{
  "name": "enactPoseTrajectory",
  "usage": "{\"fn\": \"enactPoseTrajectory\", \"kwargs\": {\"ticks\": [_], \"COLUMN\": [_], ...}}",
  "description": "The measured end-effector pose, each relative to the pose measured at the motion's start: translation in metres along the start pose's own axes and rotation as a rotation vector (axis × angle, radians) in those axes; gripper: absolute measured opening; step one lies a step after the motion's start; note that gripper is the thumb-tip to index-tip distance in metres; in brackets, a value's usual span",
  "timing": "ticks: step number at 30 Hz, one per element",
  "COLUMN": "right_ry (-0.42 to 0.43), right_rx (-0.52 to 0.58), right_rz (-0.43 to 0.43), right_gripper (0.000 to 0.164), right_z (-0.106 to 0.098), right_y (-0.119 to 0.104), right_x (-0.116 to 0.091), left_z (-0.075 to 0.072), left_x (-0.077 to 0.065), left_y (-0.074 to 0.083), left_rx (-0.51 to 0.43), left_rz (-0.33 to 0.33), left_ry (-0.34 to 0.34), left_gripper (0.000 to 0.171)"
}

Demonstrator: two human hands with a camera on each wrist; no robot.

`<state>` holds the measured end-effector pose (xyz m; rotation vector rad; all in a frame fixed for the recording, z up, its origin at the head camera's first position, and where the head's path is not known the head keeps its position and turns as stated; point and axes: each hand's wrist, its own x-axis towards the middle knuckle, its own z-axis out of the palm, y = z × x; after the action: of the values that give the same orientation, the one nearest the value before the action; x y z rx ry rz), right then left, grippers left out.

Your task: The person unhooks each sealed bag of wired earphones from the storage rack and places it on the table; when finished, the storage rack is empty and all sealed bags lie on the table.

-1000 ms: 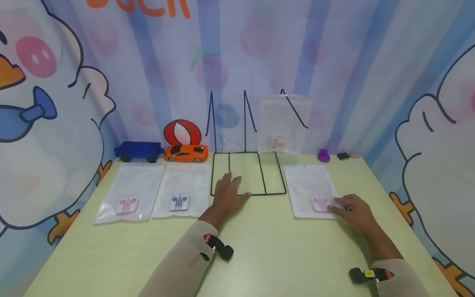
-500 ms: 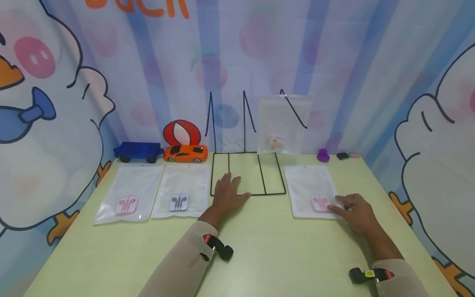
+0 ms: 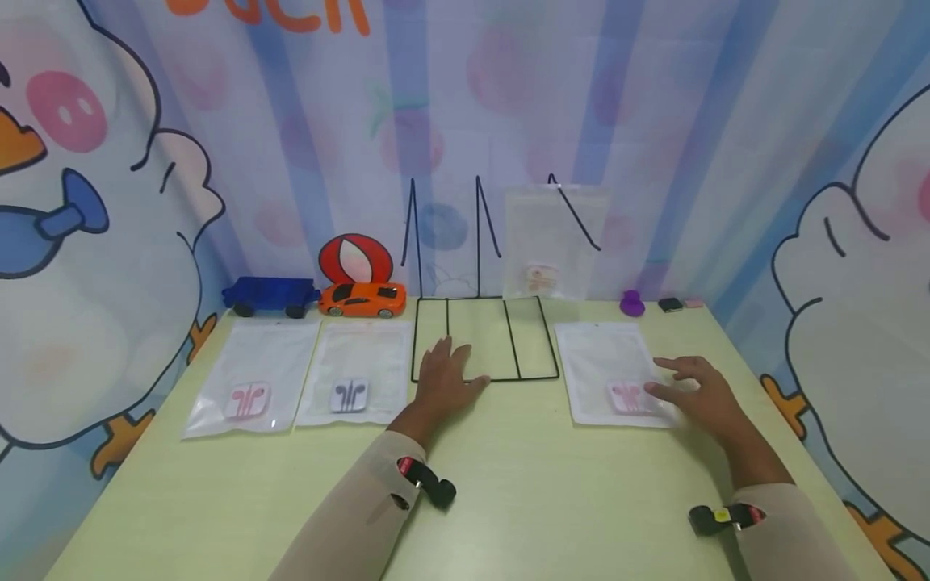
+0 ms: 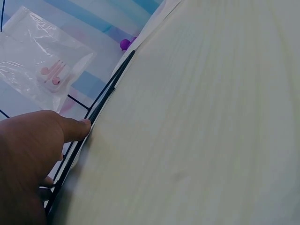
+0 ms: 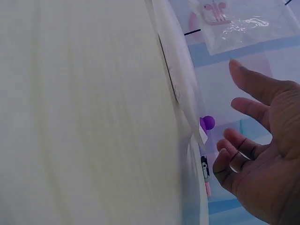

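My left hand rests on the base of a black wire display rack, fingers extended and thumb at its front bar. My right hand is beside the lower right corner of a white zip pouch that lies flat right of the rack. Its thumb and fingers are apart, holding nothing; the right wrist view shows the hand with a gap between thumb and fingers. Pink earphones in a square case show through that pouch. Another clear pouch hangs from the rack's right hook.
Left of the rack lie two more pouches, one with pink earphones, one with dark earphones. Behind them stand a blue toy wagon and an orange toy car. A small purple toy and a black block sit at the back right.
My right hand has let go of the right pouch's lower corner and risen slightly, its thumb and fingers spreading apart. My left hand has stayed on the rack.
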<state>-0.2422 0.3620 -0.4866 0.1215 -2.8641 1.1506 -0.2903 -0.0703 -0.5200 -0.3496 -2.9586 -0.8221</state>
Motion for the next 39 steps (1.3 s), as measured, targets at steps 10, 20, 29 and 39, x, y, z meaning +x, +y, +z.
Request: {"fn": "enactPoseTrajectory", "kwargs": {"ticks": [10, 20, 29, 39], "right_ry": [-0.035, -0.045, 0.014, -0.039], "right_rx": [0.1, 0.203, 0.437, 0.55], "right_rz": [-0.067, -0.014, 0.032, 0.097], "right_gripper": [0.065, 0.066, 0.059, 0.056], "right_z": [0.006, 0.015, 0.024, 0.026], "right_y": [-0.04, -0.07, -0.079, -0.097], "right_x": [0.026, 0.061, 0.092, 0.123], "left_z": [0.0, -0.003, 0.001, -0.002], "left_x": [0.0, -0.002, -0.002, -0.002], "left_y": [0.0, 0.002, 0.001, 0.003], "left_rx": [0.005, -0.006, -0.003, -0.01], "left_rz": [-0.006, -0.011, 0.009, -0.002], "left_ry": [-0.004, -0.018, 0.003, -0.004], "left_gripper": [0.071, 0.071, 0.068, 0.07]}}
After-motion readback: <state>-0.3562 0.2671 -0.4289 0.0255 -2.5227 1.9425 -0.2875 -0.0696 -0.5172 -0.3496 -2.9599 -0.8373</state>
